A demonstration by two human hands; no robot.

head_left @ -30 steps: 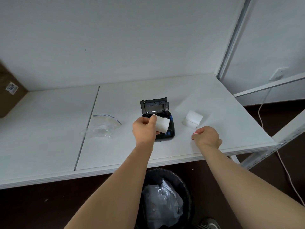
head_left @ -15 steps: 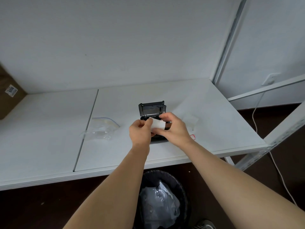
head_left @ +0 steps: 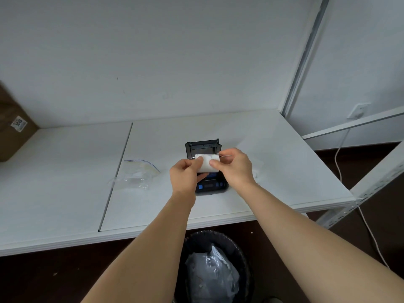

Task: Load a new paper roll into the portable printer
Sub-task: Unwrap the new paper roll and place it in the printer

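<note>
Both your hands pinch the white paper roll (head_left: 206,164): your left hand (head_left: 184,178) grips its left end, your right hand (head_left: 232,168) its right end, thumbs on the near face. You hold the roll just above the portable printer (head_left: 211,184), in front of its raised lid (head_left: 203,146). Left of the printer, a clear zip bag (head_left: 135,174) lies on the white shelf (head_left: 273,171). Below the shelf edge stands a black waste bin (head_left: 215,267).
</note>
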